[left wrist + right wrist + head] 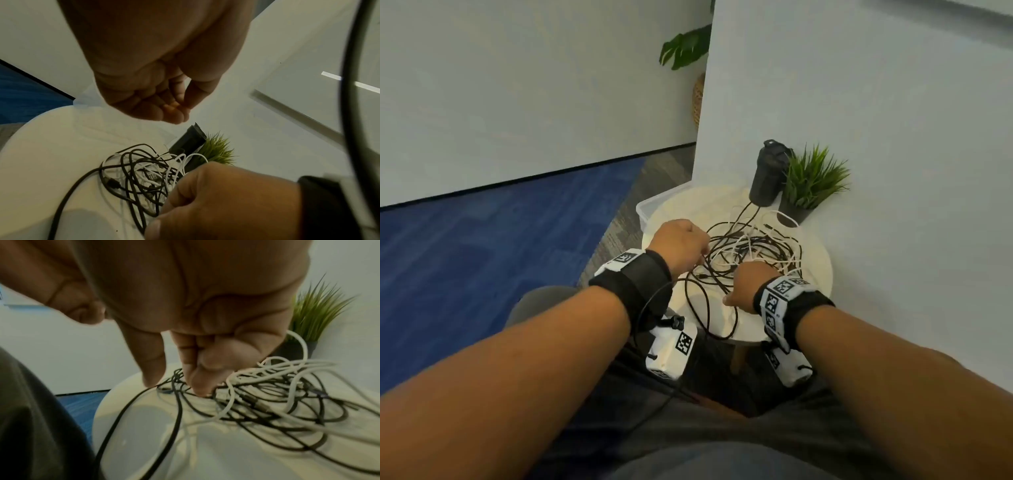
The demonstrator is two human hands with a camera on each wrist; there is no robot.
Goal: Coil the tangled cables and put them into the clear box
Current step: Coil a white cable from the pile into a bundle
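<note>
A tangle of black and white cables (750, 246) (139, 175) (267, 394) lies on a small round white table (815, 253). My left hand (681, 245) (180, 107) hovers over the tangle's left edge. Its fingers are curled, thumb against fingertips, and no cable shows in them. My right hand (746, 284) (176, 382) is at the tangle's near side. Its index and middle fingers (197, 386) point down into the cables and touch them, while the thumb stands apart. The clear box (645, 209) stands behind the table's left rim, mostly hidden.
A black bottle (768, 174) and a small potted green plant (808, 185) stand at the table's far side against a white partition (859, 102). Blue carpet (482, 240) lies to the left. One black cable loop (705, 315) hangs over the table's near edge.
</note>
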